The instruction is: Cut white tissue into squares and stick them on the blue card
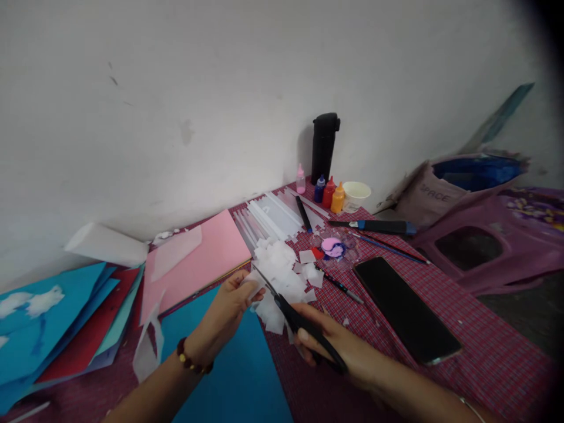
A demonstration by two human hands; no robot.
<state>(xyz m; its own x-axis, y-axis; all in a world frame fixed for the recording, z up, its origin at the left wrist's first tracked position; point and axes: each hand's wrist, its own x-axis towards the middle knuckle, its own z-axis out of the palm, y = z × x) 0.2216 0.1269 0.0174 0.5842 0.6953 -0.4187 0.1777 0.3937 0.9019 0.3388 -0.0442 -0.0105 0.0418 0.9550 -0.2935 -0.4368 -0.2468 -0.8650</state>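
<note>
My left hand [235, 299] pinches a small piece of thin white paper [254, 285] over the corner of a blue sheet [233, 364]. In my right hand [321, 335] is a pair of black-handled scissors [291, 311], fingers wrapped round the handles. The blades point up and left and meet the edge of the white piece; whether they are parted is hard to make out. Beneath and behind them lies a heap of cut white paper squares [279, 267]. A torn white strip [148, 343] hangs at the left of the blue sheet.
Pink sheets [198, 264], a white roll [108, 247] and coloured papers [53, 317] lie left. Rightward are a phone [405, 308], a marker [341, 285], a paint palette [333, 248], a box cutter [383, 227] and paint bottles [337, 198]. A black flask [324, 147] stands by the wall.
</note>
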